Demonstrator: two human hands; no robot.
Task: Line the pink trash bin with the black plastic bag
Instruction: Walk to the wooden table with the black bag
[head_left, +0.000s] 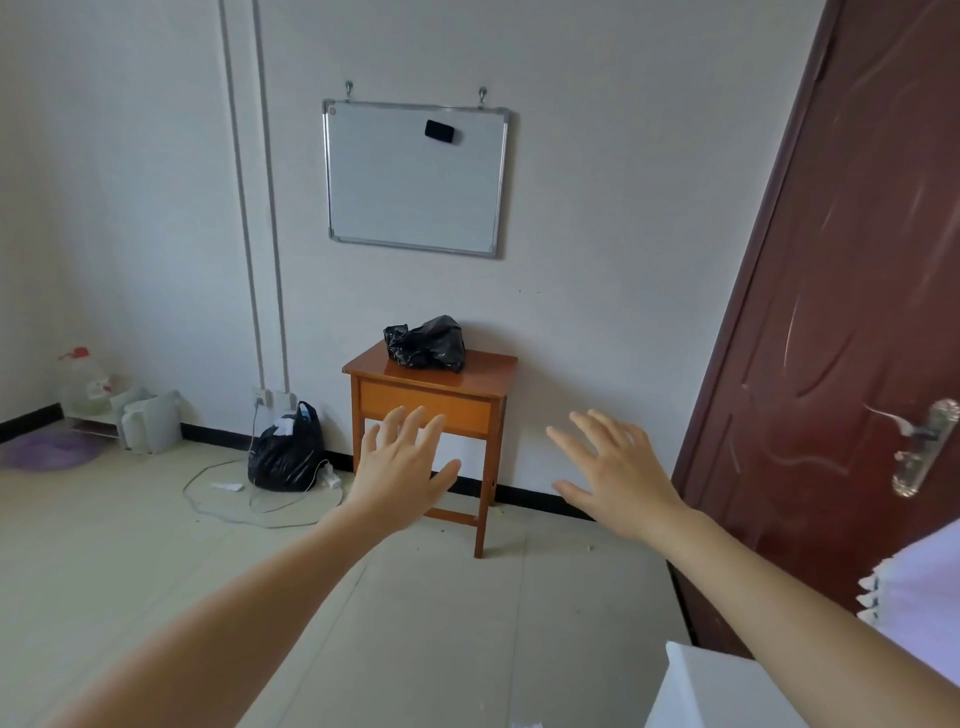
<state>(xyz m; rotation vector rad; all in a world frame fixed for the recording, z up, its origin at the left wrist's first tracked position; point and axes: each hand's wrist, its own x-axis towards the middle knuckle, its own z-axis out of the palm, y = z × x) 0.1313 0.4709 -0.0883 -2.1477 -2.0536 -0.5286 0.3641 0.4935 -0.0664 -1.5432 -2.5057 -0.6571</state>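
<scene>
Nothing is started: both hands, left (402, 467) and right (618, 478), are spread and empty, the crumpled black bag (426, 344) lies untouched on the wooden side table (431, 387), no pink bin in view.

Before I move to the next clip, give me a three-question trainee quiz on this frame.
1. True or false: the left hand is gripping something.
2. Where does the crumpled black bag lie? A) on the floor B) on the small wooden table C) on the door handle
3. What black item sticks to the whiteboard?

Key: 1. False; both it and the right hand are open and empty. 2. B. 3. An eraser. The pink bin is not in view.
</scene>
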